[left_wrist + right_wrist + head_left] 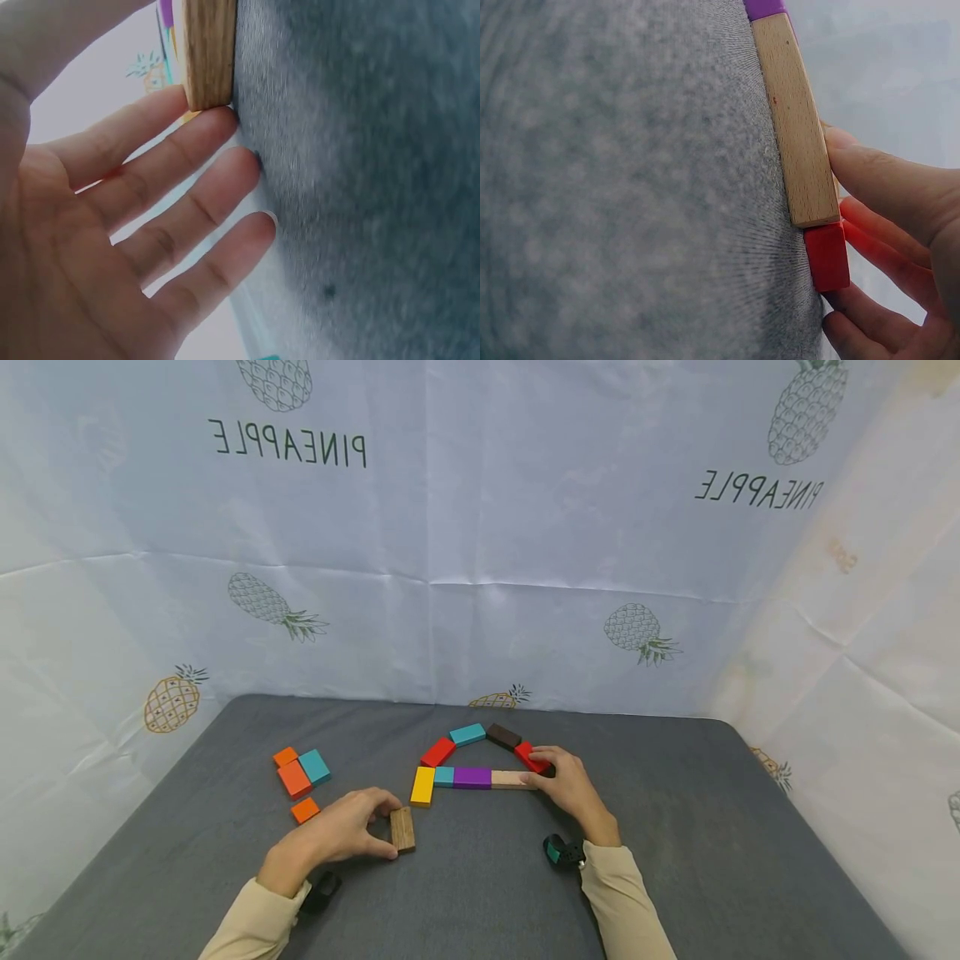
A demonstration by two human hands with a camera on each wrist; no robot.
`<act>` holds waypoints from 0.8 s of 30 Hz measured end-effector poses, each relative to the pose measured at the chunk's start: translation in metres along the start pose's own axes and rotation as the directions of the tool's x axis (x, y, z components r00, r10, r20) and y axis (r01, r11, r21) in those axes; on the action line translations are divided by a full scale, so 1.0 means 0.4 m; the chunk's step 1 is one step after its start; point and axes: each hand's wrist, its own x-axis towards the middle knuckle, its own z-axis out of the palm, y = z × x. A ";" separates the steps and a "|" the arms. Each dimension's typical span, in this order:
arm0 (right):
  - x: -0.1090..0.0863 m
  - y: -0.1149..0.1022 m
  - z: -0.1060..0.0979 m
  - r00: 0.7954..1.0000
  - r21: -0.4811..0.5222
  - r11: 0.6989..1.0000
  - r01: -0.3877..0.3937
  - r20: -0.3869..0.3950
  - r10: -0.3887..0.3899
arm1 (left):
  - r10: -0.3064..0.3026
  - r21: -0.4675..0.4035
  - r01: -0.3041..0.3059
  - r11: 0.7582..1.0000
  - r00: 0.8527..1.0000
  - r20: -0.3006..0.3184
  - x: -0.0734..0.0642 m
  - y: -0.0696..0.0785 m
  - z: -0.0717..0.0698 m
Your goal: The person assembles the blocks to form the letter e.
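In the head view my left hand [341, 828] spans a brown wooden block [402, 830], thumb at its near end and fingertips at its far end. The left wrist view has the index and middle fingertips right against the end of that block [210, 56]. My right hand [570, 787] is at the right end of a block outline. Its fingers curl over the outer red block [531, 757], while the thumb rests on the pale wooden block [510, 779]. In the right wrist view the red block [827, 257] adjoins the end of the pale one [796, 124].
The outline's base continues left with purple [472, 778], small blue [444, 777] and yellow [422, 787] blocks. Red [438, 752], blue [468, 734] and dark brown [503, 736] blocks form the arch behind. Orange blocks [294, 780] and a blue one [314, 767] lie left on the grey tabletop [480, 893].
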 end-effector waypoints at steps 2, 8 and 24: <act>0.000 0.002 0.000 1.000 -0.004 1.000 0.001 -0.001 -0.001 | 0.009 -0.009 -0.008 1.000 1.000 0.006 0.002 0.004 0.004; 0.001 0.003 0.001 1.000 -0.007 1.000 -0.002 -0.002 0.002 | 0.063 -0.001 -0.063 0.998 0.998 0.008 0.005 0.009 0.015; -0.002 -0.002 0.001 1.000 -0.009 1.000 0.000 -0.008 0.000 | 0.053 0.045 -0.051 0.998 0.998 -0.040 0.008 0.029 0.033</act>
